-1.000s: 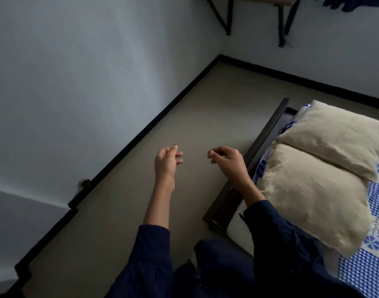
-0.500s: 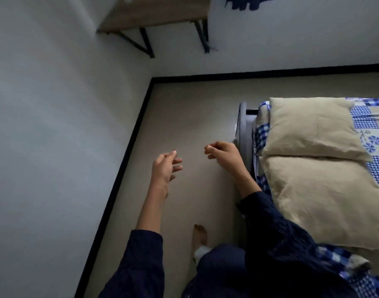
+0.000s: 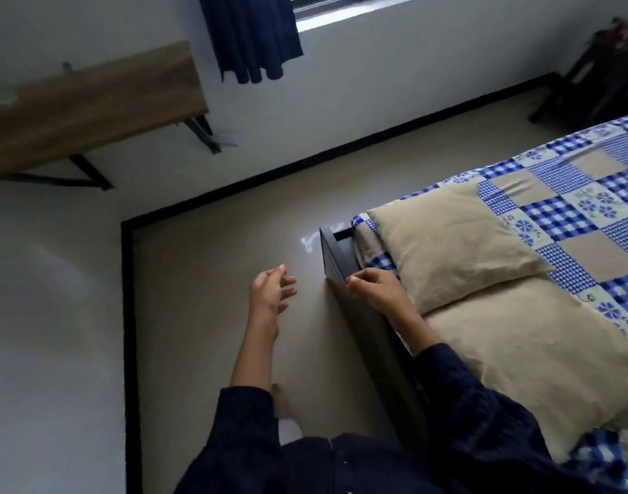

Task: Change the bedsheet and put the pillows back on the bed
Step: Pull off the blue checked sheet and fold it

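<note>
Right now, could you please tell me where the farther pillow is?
In the head view, the farther pillow lies right of centre on the blue checked sheet, by the dark bed frame, touching the nearer pillow, just past the right hand.

Near pillow (image 3: 526, 365) cut by right edge, lower corner hidden under right sleeve (image 3: 483, 415). Bedsheet (image 3: 572, 194) runs off right edge. Shelf (image 3: 91, 101) cut at left edge, curtain (image 3: 252, 37) at top. Dark furniture (image 3: 597, 73) top right blurred, unidentifiable. Foot (image 3: 279, 397) half hidden behind left sleeve (image 3: 241, 440).
</note>
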